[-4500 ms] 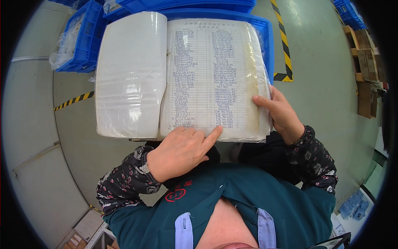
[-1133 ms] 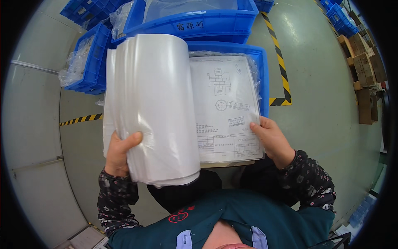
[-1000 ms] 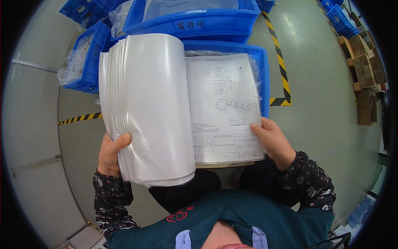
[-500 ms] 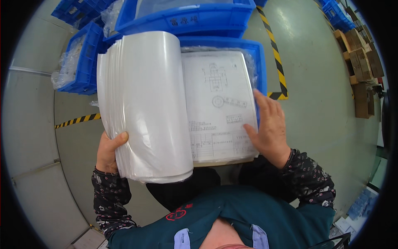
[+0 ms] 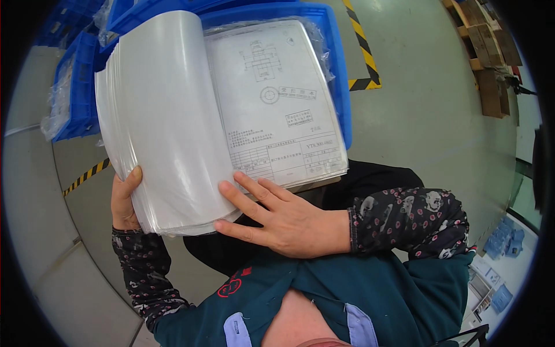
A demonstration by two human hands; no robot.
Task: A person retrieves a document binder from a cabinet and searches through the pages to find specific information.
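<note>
A thick folder of clear plastic sleeves lies open over a blue crate (image 5: 341,98). Its turned-over stack of sleeves (image 5: 167,110) curls up on the left, and a technical drawing page (image 5: 272,121) lies flat on the right. My left hand (image 5: 126,199) grips the stack's left edge, thumb on top and the other fingers hidden beneath. My right hand (image 5: 283,220) has its fingers spread at the stack's lower right corner, fingertips against the sleeves and over the page's lower edge.
Another blue crate (image 5: 75,87) holding plastic-wrapped contents stands at the left. Black-and-yellow tape (image 5: 364,52) marks the floor at the right and left. Wooden crates (image 5: 488,46) are stacked at the far right. My knees are under the folder's near edge.
My right hand has moved from the page's right edge to the lower edge of the curled stack. The folder appears farther up and left in view. My left hand keeps its hold.
</note>
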